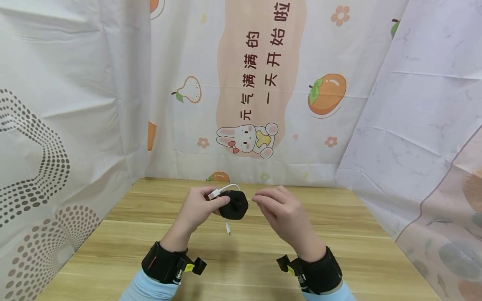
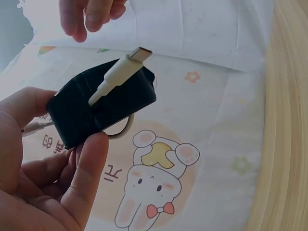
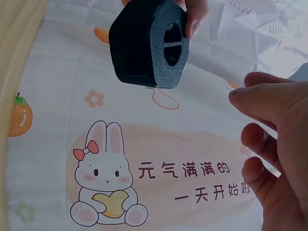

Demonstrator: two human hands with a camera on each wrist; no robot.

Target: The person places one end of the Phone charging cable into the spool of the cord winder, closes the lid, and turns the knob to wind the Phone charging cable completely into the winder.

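My left hand [image 1: 201, 207] grips a black, many-sided block [image 1: 238, 207] by its left side, thumb on one face, above the table. An oval recess with a thin bar across it shows on the block [image 3: 149, 45] in the right wrist view. Out of the block comes a white charging cable [image 2: 115, 77], its small metal plug sticking out toward the left wrist camera. The cable's wider USB plug [image 1: 214, 194] lies by the left fingers, and a white loop runs behind the block. My right hand [image 1: 282, 211] hovers to the right, apart from the block, fingers loosely bent and holding nothing.
A wooden table [image 1: 150, 234] lies below both hands. Behind it hangs a white curtain [image 1: 180, 133] printed with fruit, a rabbit and writing. Patterned cloths [image 1: 75, 125] close off the left and right sides. Each wrist wears a black strap [image 1: 162, 263] with a small camera.
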